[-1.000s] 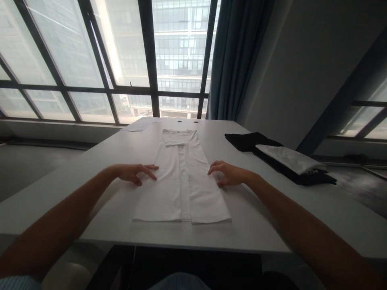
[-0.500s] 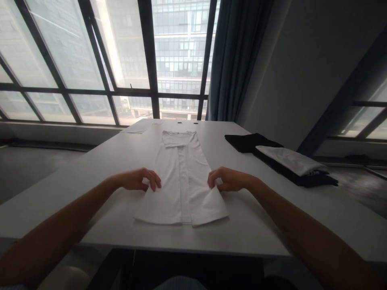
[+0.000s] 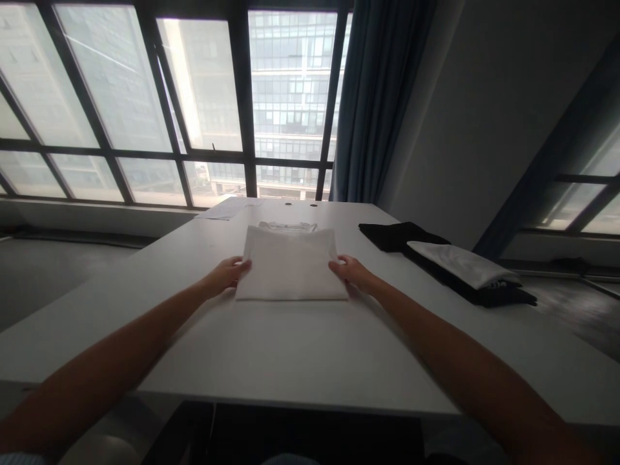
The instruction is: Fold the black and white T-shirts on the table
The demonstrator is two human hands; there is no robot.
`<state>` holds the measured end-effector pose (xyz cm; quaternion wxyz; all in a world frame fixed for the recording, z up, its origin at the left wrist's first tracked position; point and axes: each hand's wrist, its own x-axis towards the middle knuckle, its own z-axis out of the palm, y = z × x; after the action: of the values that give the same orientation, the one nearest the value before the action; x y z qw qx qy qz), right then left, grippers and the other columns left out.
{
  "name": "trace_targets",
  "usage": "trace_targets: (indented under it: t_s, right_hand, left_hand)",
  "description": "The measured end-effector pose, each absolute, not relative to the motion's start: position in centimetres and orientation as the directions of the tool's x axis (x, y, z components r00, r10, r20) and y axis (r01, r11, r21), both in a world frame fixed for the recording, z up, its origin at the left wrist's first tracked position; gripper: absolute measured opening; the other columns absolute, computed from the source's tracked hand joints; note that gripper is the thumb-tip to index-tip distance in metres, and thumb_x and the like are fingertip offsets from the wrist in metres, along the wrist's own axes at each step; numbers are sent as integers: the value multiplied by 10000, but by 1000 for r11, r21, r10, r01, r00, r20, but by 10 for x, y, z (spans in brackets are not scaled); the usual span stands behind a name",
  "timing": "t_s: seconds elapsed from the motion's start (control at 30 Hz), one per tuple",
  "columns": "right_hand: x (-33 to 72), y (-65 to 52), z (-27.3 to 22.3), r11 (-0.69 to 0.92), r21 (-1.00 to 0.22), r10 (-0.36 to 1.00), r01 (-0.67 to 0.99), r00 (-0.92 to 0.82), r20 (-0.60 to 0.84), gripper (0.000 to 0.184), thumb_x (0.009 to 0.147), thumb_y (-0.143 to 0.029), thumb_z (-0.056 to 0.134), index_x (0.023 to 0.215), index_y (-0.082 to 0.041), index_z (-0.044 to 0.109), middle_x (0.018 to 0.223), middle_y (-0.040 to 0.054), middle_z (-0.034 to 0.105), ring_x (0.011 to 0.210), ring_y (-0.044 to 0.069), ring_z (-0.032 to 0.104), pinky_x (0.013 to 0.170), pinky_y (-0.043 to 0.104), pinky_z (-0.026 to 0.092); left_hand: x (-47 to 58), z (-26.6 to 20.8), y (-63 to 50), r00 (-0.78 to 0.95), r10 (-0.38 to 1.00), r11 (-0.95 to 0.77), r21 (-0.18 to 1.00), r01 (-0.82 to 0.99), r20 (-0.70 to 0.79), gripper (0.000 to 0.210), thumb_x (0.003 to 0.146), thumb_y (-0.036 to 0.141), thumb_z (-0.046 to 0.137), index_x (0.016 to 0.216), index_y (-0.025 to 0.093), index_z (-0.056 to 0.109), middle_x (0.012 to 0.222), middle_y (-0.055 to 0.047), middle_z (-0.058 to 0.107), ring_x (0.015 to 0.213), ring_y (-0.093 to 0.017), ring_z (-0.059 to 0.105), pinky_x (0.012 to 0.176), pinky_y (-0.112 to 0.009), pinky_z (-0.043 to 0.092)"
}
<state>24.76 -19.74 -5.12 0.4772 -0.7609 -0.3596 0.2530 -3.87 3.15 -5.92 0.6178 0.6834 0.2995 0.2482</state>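
Note:
A white T-shirt [image 3: 292, 268] lies on the white table in front of me, its lower part doubled over toward the collar, which peeks out at the far edge. My left hand [image 3: 227, 272] grips the shirt's left side, thumb on top and fingers tucked beneath. On the opposite side, my right hand [image 3: 352, 271] pinches the right edge the same way. The fold forms a straight crease on the side nearest me.
To the right on the table [image 3: 290, 352] are folded black garments [image 3: 404, 236], with a folded white garment [image 3: 462, 261] on top of the nearer one. Sheets of paper [image 3: 225, 208] lie at the far left. A blue curtain [image 3: 363, 110] and windows stand beyond.
The shirt's near hem has been folded up and away from me, so the shirt is now about half as long. Both hands moved forward with it.

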Motion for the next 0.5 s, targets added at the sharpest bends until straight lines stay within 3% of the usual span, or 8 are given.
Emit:
trace_targets:
  t_s: [0.1, 0.17, 0.33, 0.5]
  right_hand:
    - [244, -199, -57, -371, -837, 778, 403, 626, -43, 694, 868, -340, 714, 1487, -123, 485, 1075, 128, 725, 840, 202, 681, 764, 309, 546]
    - [243, -204, -58, -366, -813, 788, 453, 616, -12, 760, 832, -331, 757, 1513, -137, 481, 1030, 99, 720, 817, 187, 670, 772, 297, 538]
    - [245, -208, -60, -375, -729, 826, 573, 564, 19, 390, 800, -287, 760, 1167, -157, 767, 876, 43, 691, 779, 165, 626, 743, 261, 509]
    - [248, -208, -61, -377, -634, 859, 675, 511, 33, 297, 835, -272, 697, 1091, -160, 797, 808, 25, 689, 706, 142, 602, 700, 242, 485]
  left_hand:
    - [-41, -64, 36, 683, 727, -119, 969, 218, -65, 894, 581, 461, 931, 1339, 149, 575, 715, 44, 611, 587, -111, 553, 534, -228, 444]
    - [-43, -64, 38, 710, 704, -237, 932, 275, -31, 894, 560, 454, 917, 1337, 138, 609, 629, 87, 527, 534, -96, 481, 509, -227, 389]
    - [-44, -62, 38, 757, 653, -460, 792, 401, -4, 574, 581, 545, 835, 964, 120, 784, 555, 65, 513, 480, -103, 467, 523, -268, 363]
    - [-49, -57, 39, 801, 592, -473, 765, 437, -91, 633, 554, 613, 832, 964, 132, 796, 531, 42, 555, 487, -130, 504, 529, -273, 375]
